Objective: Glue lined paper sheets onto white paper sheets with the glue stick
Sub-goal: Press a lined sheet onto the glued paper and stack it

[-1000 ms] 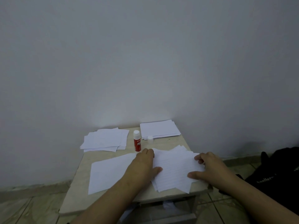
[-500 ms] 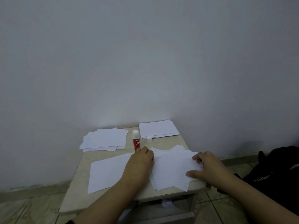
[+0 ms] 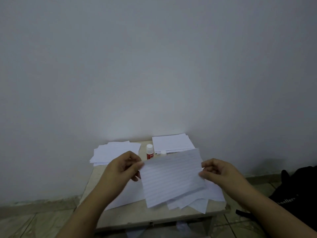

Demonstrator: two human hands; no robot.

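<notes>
Hands up, both of them: left hand [image 3: 122, 169] and right hand [image 3: 217, 170] each pinch a side edge of one lined sheet [image 3: 173, 176], held above the loose lined pile [image 3: 197, 201]. Pick-up step, I'd say; next it needs glue. Glue stick [image 3: 150, 151] stands uncapped at the back, cap [image 3: 163, 152] beside it. White sheet [image 3: 130, 194] waits on the table [image 3: 92, 181]. No containers visible.

A small beige table [image 3: 96, 184] carries paper stacks [image 3: 115, 152], a glue stick [image 3: 149, 152] and loose sheets [image 3: 193, 201].
</notes>
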